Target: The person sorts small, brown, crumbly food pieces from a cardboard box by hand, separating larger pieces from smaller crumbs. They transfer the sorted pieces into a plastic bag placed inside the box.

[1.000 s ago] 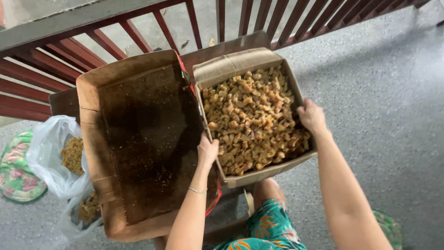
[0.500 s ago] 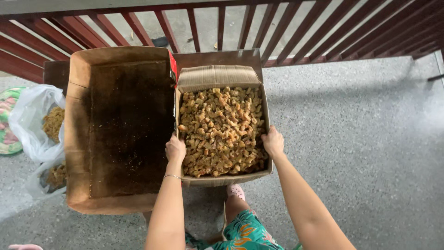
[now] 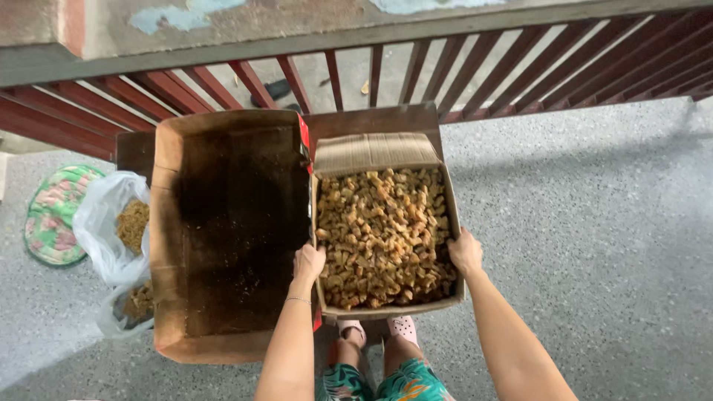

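A cardboard box [image 3: 377,151] full of small tan-brown dried pieces [image 3: 382,234] sits in front of me on a low wooden surface. My left hand [image 3: 307,264] grips the box's left wall near its front corner. On the right wall, my right hand [image 3: 466,252] holds the rim. Beside it on the left lies a larger flat cardboard box [image 3: 223,223], dark-stained inside, with only a few crumbs in it.
A red wooden railing [image 3: 416,74] runs across the far side. White plastic bags [image 3: 115,230] holding more brown pieces lie on the grey floor at left, next to a round patterned cushion [image 3: 53,215]. My feet in pink sandals [image 3: 379,330] show below the box.
The view has swung from tilted to straight on. Both hands have kept hold of the filled box's sides, and the box now sits squarely beside the stained one.
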